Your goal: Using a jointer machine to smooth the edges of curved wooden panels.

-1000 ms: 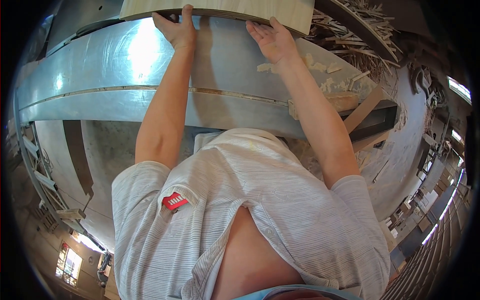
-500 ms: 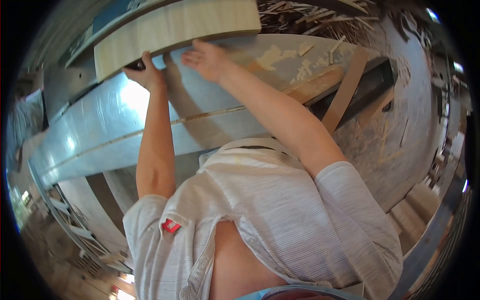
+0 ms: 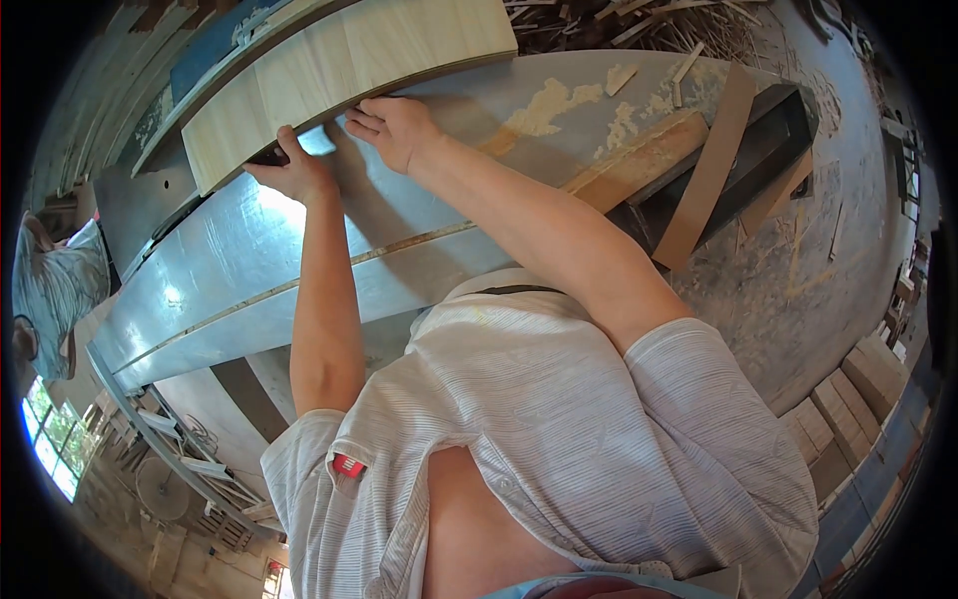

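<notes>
A long pale wooden board [image 3: 349,75] stretches along the far side of a shiny metal machine table [image 3: 399,200]. At its near edge, left of the middle, is my left hand [image 3: 294,175]; the thumb presses up against the board and the fingers reach beneath it, partly hidden. Just right of that, my right hand [image 3: 397,135] lies close to the same edge, fingers loosely bent and apart, thumb side toward the board. Whether those fingertips touch the board is hard to see.
A straight fence [image 3: 200,100] runs behind the board. Sawdust [image 3: 549,108] and an offcut [image 3: 620,78] lie on the table's right part. Brown wooden strips [image 3: 709,165] cross its right end. Scrap wood [image 3: 639,25] is heaped beyond. A person [image 3: 60,290] is at the far left.
My right hand has drawn slightly left and down along the board's edge and looks steadier. The left hand keeps its place on the edge. The whole view has shifted a little.
</notes>
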The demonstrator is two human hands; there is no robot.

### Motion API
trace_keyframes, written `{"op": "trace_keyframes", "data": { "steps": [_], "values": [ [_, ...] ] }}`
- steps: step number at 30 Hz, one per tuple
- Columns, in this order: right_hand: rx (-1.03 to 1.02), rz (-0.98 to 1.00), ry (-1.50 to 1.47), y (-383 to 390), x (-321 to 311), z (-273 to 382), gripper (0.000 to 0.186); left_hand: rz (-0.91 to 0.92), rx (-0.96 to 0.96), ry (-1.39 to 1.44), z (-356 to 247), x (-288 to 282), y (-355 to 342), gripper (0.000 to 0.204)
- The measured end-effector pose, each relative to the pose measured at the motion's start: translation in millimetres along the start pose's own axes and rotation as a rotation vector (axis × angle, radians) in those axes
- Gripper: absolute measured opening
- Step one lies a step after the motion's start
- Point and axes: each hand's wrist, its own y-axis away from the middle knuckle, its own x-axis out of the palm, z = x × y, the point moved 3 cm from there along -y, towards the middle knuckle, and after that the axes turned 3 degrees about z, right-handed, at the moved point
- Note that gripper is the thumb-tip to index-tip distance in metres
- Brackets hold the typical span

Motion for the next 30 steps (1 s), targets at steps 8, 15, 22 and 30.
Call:
{"op": "trace_keyframes", "data": {
  "steps": [8, 15, 22, 30],
  "values": [
    [0.104, 0.077, 0.737, 61, -18, 69, 0.022, 0.011, -0.025, -0.009, 8, -18, -7, 0.079],
    [-0.797, -0.45, 1.857, 85, -30, 199, 0.049, 0.024, -0.417, 0.058, 5, 8, -1, 0.036],
    [-0.46, -0.172, 1.671, 30, -29, 199, 0.061, 0.073, -0.519, -0.047, 30, -7, -19, 0.023],
    [-0.463, -0.202, 1.657, 19, -29, 196, 0.048, 0.011, -0.684, 0.128, 0, 16, -4, 0.018]
  ]
}}
